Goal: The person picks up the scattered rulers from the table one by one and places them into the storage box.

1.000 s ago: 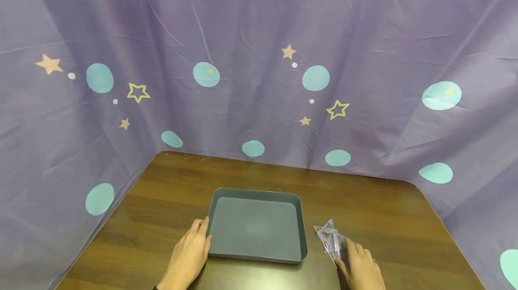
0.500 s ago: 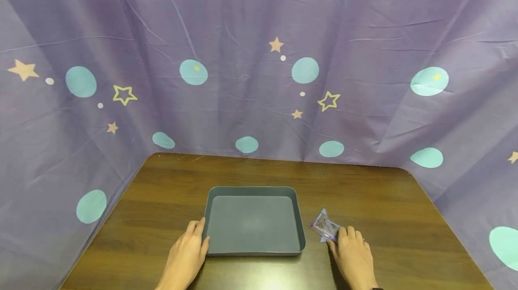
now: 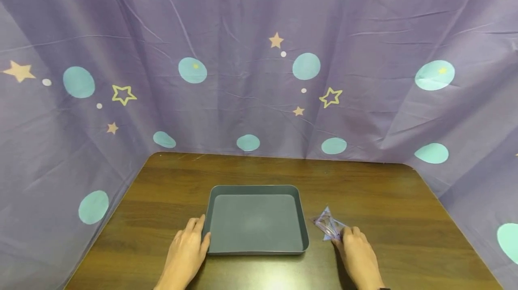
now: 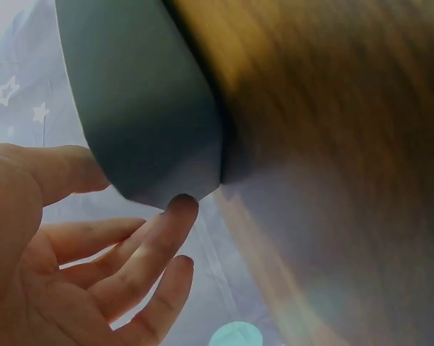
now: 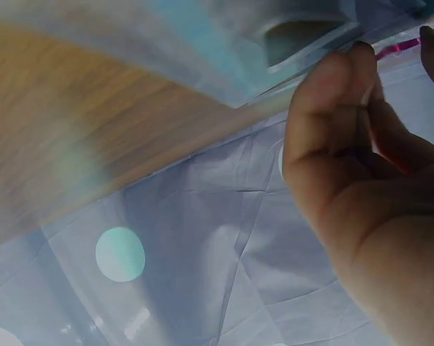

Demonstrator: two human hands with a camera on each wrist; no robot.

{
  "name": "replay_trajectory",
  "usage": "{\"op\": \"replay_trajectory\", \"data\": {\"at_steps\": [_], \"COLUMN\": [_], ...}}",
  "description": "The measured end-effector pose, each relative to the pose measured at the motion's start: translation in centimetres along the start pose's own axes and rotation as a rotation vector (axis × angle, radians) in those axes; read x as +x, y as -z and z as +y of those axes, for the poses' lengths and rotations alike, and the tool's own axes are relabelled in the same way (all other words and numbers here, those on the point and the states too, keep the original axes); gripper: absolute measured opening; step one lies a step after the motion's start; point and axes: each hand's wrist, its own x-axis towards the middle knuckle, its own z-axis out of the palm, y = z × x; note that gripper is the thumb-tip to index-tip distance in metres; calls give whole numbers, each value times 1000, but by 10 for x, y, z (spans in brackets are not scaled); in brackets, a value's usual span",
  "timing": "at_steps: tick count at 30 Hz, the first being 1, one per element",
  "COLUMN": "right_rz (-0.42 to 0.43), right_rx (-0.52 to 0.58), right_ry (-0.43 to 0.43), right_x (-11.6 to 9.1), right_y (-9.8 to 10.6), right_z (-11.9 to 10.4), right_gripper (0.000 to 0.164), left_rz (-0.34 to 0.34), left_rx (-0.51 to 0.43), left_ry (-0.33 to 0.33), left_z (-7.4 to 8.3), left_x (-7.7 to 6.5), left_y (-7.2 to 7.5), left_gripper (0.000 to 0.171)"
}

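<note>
In the head view, a grey rectangular baking tray lies flat on the table. My left hand holds its left wall, the thumb over the rim and a fingertip against the outside. The left wrist view shows that tray wall close up between thumb and fingers. Right of the tray, my right hand pinches clear plastic set squares with bluish and pinkish edges. They overlap, so I cannot tell how many. In the right wrist view, the clear plastic reaches out past the fingertips.
A brown wood-grain table carries the tray. Purple curtains with stars and turquoise dots hang behind and along both sides. Light glares off the table in front of the tray.
My right hand and the set squares have shifted slightly forward, and the squares have turned and bunched into a star-like overlap. The left hand stays at the tray. The head view has swung slightly.
</note>
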Motion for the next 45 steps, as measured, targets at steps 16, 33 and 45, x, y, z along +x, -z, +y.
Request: {"op": "replay_trajectory", "data": {"at_steps": [16,33,45], "right_rz": [38,-67,-35], "right_rx": [125,279,368], "right_ry": [-91,-232,-186], "right_x": [3,9,13], "right_y": [9,14,24], "right_z": [2,7,-8], "right_gripper": [20,22,19], "left_rz": [126,145,169], "left_rx": [-60,-85,-60], "left_ry": [-41,-38,-100], "left_z": [13,11,14], "left_x": [2,0,6], "left_y": [1,0,1], "left_gripper": [43,40,43]}}
